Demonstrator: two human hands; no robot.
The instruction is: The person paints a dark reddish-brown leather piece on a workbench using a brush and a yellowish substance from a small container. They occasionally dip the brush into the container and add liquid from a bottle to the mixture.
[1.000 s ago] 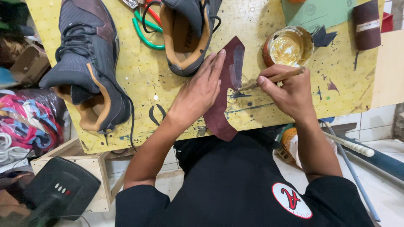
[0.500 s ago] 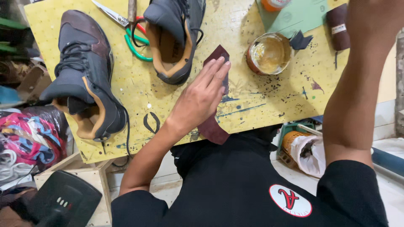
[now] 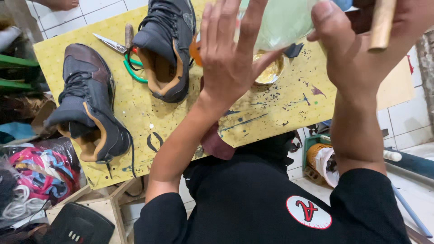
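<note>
While the left hand [image 3: 228, 54] steadies a clear bottle [image 3: 282, 22], the right hand [image 3: 361, 40] clutches a stick [image 3: 382, 22]

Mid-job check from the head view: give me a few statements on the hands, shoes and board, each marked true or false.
1. The right hand grips a wooden handle. True.
2. The left hand lies flat on the yellow board. False: it is raised in front of the camera, fingers spread against a clear container.
3. Two dark shoes with tan lining sit on the board, the nearer shoe and the farther shoe. True.
4. The green-handled scissors lie to the right of the glue tin. False: they lie to its left, between the shoes.
5. The dark red leather piece is fully visible. False: the left forearm covers most of it.
</note>
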